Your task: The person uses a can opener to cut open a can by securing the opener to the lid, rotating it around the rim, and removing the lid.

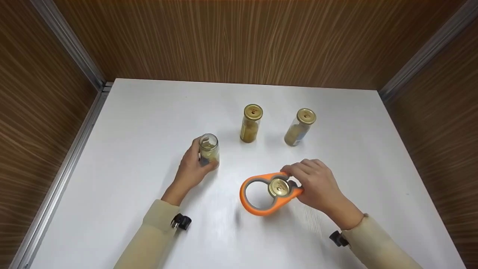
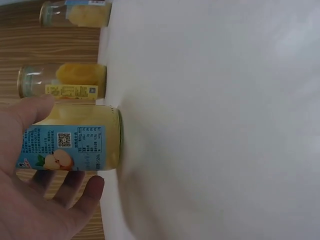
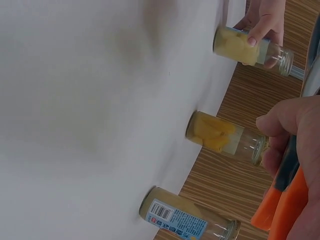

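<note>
My left hand grips an uncapped glass jar on the table, fingers and thumb round its sides. In the left wrist view the jar's blue label shows an apple picture and a QR code; pale fruit fills its lower part. With my right hand I hold an orange and grey jar opener by its handle end, above the table. A gold lid sits in the opener's smaller ring, apart from the jar.
Behind my hands stand two capped jars: one with yellow-orange fruit near the middle, one with pale fruit and a blue label to its right. Wood-grain panels border the white table at the back and sides.
</note>
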Tool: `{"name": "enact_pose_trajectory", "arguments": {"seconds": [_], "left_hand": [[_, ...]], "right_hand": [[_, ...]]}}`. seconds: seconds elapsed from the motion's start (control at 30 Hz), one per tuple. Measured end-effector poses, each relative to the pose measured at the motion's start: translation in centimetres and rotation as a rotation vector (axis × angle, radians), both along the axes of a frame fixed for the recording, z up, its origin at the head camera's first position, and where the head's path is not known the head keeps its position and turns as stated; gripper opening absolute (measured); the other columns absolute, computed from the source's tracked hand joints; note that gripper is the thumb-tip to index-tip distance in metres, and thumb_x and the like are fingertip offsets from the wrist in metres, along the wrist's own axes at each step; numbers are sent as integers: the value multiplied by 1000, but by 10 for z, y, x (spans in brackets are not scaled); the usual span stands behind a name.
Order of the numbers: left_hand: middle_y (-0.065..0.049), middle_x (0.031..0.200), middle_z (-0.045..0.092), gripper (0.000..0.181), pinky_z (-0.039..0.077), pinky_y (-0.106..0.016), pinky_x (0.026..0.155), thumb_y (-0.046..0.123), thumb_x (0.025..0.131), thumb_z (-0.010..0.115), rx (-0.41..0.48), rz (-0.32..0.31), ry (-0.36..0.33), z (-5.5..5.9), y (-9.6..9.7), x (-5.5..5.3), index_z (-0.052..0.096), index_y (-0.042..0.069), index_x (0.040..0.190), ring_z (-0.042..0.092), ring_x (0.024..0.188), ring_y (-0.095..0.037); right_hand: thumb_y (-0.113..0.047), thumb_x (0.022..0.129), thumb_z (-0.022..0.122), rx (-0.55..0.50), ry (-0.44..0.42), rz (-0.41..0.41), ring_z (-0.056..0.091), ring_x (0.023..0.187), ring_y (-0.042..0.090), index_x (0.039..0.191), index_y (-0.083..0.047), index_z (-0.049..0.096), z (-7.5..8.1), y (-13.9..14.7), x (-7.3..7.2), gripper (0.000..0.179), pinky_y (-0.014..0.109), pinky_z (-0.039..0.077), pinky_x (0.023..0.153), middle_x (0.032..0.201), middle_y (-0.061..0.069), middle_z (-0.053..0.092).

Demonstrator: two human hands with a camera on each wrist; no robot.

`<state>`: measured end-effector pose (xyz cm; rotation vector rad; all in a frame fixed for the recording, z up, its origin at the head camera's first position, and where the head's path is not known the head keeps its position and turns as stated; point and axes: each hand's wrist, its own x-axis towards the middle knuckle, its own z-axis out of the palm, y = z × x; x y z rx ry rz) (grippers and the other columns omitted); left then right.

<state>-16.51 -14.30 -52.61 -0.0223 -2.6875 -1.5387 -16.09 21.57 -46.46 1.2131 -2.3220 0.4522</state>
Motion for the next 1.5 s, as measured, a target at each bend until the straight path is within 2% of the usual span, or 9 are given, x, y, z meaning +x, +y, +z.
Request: {"name": "enact_pose_trajectory", "arguments": {"seconds": [0.5, 0.7, 0.9, 1.03, 1.23, 1.5], "left_hand": [[-13, 146, 46, 81, 35, -55, 112, 19, 88, 75, 44, 11, 6, 1, -3, -20, 27, 13, 153, 42, 138, -33], [-13, 147, 45, 83, 33, -54, 113, 19, 88, 73, 54, 8, -1, 0, -1, -32, 24, 15, 154, 41, 138, -32], [-13, 151, 42, 86, 30, -54, 115, 20, 88, 73, 34, 21, -16, -1, -2, -42, 20, 16, 156, 38, 141, -33], [-14, 149, 43, 86, 32, -56, 113, 19, 86, 73, 15, 50, -17, -1, -1, -45, 21, 16, 155, 40, 139, -35], [-17, 148, 43, 87, 37, -60, 107, 22, 85, 73, -19, 99, -43, -1, 2, -51, 20, 16, 155, 44, 135, -38], [-18, 149, 41, 88, 37, -62, 105, 24, 87, 72, -28, 97, -61, -2, -1, -63, 16, 19, 155, 43, 135, -39]], "right_hand": [[4, 68, 73, 9, -24, -7, 62, 77, 13, 102, -18, 70, 0, 0, 1, 41, 37, 51, 72, 90, -9, 72], [2, 67, 80, 42, -81, -45, 62, 79, 13, 103, -19, 70, 0, 2, 2, 43, 36, 51, 75, 92, -9, 72], [1, 68, 78, 42, -85, -49, 62, 79, 13, 103, -19, 69, -2, 2, 3, 42, 36, 51, 74, 91, -9, 72], [4, 66, 73, 29, -54, -47, 61, 77, 13, 101, -19, 69, -4, 2, 3, 42, 37, 51, 73, 89, -10, 71], [4, 65, 78, 44, -85, -63, 61, 78, 13, 101, -20, 69, -5, 5, 5, 44, 37, 50, 73, 91, -9, 72], [0, 67, 80, 68, -100, -80, 61, 79, 12, 102, -21, 69, -7, 8, 9, 42, 34, 50, 74, 91, -10, 71]]}}
